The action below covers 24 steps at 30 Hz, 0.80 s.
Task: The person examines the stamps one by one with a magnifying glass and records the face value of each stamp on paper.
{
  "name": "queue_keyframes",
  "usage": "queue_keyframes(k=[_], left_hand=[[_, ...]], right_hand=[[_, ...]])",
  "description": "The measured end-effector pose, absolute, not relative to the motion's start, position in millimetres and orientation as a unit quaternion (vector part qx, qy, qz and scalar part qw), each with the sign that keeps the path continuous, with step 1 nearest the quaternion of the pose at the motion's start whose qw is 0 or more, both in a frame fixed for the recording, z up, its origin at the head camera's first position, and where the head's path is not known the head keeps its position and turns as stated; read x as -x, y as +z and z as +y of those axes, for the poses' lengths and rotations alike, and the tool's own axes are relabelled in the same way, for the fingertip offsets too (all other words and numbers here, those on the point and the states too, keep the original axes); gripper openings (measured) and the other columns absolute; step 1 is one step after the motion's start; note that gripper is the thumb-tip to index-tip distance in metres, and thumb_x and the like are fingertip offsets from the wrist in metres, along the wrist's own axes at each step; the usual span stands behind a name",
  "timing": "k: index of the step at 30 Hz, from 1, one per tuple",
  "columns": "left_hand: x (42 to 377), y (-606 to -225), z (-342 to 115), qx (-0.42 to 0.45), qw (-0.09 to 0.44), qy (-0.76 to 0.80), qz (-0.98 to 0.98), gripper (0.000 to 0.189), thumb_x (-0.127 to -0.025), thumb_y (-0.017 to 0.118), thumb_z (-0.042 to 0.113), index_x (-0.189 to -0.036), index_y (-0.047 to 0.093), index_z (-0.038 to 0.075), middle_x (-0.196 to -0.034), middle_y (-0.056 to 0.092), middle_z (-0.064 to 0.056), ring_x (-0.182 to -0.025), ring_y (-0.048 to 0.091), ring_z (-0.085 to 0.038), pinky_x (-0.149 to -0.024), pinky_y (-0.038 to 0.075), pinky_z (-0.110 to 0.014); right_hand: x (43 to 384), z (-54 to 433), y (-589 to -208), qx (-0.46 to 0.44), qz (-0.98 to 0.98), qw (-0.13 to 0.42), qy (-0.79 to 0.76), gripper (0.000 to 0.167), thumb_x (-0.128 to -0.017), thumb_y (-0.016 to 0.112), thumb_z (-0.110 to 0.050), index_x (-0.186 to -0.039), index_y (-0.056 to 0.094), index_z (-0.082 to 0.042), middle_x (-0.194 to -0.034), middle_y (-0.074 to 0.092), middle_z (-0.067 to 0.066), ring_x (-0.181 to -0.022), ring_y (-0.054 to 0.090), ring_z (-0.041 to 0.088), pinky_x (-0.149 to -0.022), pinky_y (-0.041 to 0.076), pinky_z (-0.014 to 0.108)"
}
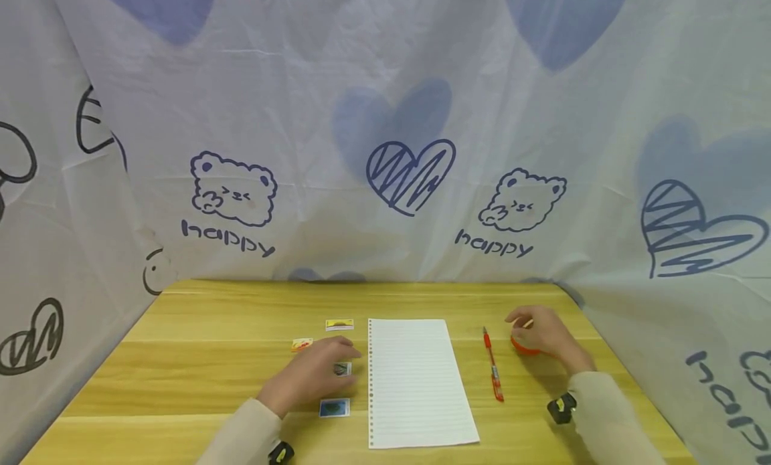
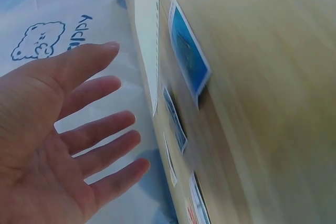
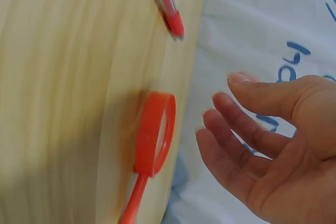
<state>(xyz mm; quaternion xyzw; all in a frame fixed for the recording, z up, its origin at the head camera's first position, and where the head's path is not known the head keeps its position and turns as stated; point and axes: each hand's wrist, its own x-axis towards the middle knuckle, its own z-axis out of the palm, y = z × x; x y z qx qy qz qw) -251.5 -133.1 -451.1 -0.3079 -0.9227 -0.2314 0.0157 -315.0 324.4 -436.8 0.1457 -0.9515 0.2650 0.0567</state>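
My left hand (image 1: 313, 375) hovers over several small stamp-like picture cards, its fingers spread and holding nothing. Nearest its thumb lies a blue card (image 1: 334, 408); a dark card (image 1: 342, 369) is partly covered by the hand, and beyond are a red-and-yellow card (image 1: 302, 344) and a yellow card (image 1: 340, 324). In the right wrist view, my right hand (image 3: 273, 140) has loosely bent fingers, apart from a red magnifying glass (image 3: 152, 135) on the table. The head view shows that hand partly covering the glass. A red pen (image 1: 492, 364) lies to its left.
A lined white sheet (image 1: 415, 385) with a punched left edge lies mid-table between the cards and the pen. The wooden table (image 1: 181, 358) meets a printed cloth (image 1: 319, 184) at its back, with more cloth at both sides.
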Motion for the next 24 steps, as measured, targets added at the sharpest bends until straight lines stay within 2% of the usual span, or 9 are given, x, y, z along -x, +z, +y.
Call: queue_keyframes(k=[5,12,24], left_hand=[[259,-453,-119,0.294,-0.005,-0.227,-0.928,0.043,-0.091,0.079,0.024,-0.129,0.071,0.006,-0.137,0.068,-0.017,-0.13,0.061,-0.039,-0.109,0.049,-0.056],[269,-453,-105,0.271,-0.026,-0.217,-0.937,0.05,-0.087,0.081,0.029,-0.131,0.07,0.009,-0.142,0.064,-0.016,-0.133,0.059,-0.037,-0.107,0.05,-0.059],[278,-454,-91,0.245,-0.052,-0.199,-0.947,0.051,-0.082,0.087,0.03,-0.127,0.072,0.012,-0.136,0.069,-0.01,-0.127,0.062,-0.035,-0.104,0.051,-0.057]], right_hand=[[317,311,-444,-0.18,-0.953,0.045,0.241,0.017,-0.085,0.072,0.005,-0.101,0.075,0.001,-0.094,0.076,0.018,-0.084,0.069,0.027,-0.078,0.059,0.046],[316,301,-449,-0.183,-0.953,0.001,0.24,0.022,-0.082,0.074,0.006,-0.103,0.075,-0.002,-0.088,0.072,0.012,-0.082,0.063,0.02,-0.075,0.055,0.04],[319,290,-453,-0.199,-0.955,-0.005,0.221,0.024,-0.08,0.074,0.01,-0.097,0.075,-0.006,-0.086,0.073,0.011,-0.08,0.063,0.022,-0.071,0.054,0.038]])
